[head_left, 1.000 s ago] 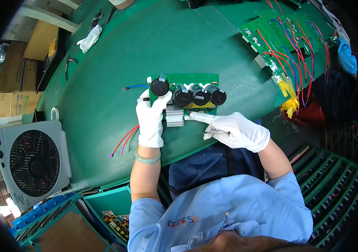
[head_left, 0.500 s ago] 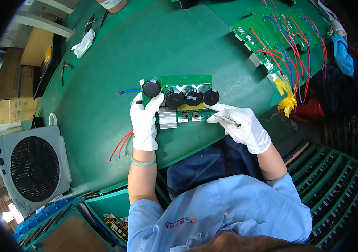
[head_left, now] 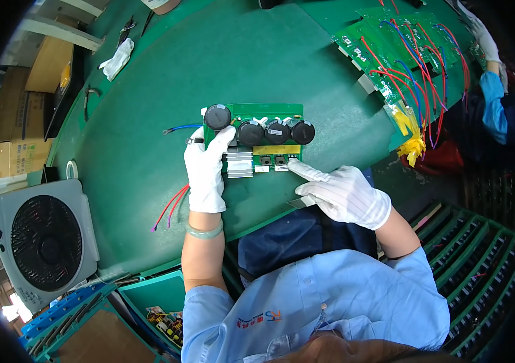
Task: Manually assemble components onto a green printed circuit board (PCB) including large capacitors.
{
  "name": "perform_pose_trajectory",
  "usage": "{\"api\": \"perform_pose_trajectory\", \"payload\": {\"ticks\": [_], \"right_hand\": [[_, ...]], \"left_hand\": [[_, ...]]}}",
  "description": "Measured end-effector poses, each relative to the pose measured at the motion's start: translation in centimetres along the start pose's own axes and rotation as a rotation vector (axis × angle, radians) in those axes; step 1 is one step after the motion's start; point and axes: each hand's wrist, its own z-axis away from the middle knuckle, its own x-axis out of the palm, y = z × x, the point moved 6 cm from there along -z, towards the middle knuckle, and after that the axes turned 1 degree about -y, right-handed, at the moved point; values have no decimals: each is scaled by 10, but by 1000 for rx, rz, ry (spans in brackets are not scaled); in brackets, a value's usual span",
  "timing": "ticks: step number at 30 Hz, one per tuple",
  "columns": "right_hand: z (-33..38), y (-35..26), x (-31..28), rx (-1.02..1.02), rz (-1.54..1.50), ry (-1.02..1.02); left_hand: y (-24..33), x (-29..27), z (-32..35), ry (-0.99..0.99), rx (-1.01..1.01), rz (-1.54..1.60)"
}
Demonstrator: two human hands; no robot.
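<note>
A green circuit board (head_left: 257, 109) with several black cylindrical capacitors (head_left: 277, 132) and a ribbed silver heat sink (head_left: 240, 163) lies before me on the green table. My left hand (head_left: 206, 175), in a white glove, is closed round the board's left edge, its thumb beside the capacitors. Also gloved in white, my right hand (head_left: 351, 196) stretches its index finger to the board's lower right corner, near two small black components (head_left: 273, 161). The right hand's other fingers are curled on a thin flat grey piece (head_left: 301, 202), whose kind I cannot make out.
Several boards with red and blue wires (head_left: 405, 66) lie at the far right, beside a co-worker's gloved hand (head_left: 481, 39). A box fan (head_left: 48, 242) stands at left. A white glove (head_left: 117, 59) and cutters (head_left: 90, 100) lie at the far left. A slatted green rack (head_left: 475, 278) is at right.
My right index finger has moved onto the board's lower right corner, and the rest of that hand has shifted slightly down. The grey piece now points down-left. The co-worker's arm has come further into view.
</note>
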Motion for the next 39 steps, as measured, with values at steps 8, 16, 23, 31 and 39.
{"api": "perform_pose_trajectory", "payload": {"ticks": [8, 16, 23, 31, 39], "right_hand": [[-20, 17, -3, -71, 83, 65], [3, 31, -18, 23, 39, 95], [14, 41, -31, 451, -117, 74], [-1, 34, -35, 238, 54, 137], [-3, 36, -30, 57, 422, 171]], "left_hand": [[-3, 1, -1, -30, -8, 16], [-4, -5, 0, -10, -36, 2], [-3, -1, -2, -34, -49, 22], [-1, -1, 0, -52, 5, 39], [-2, -2, -12, -155, 31, -65]]}}
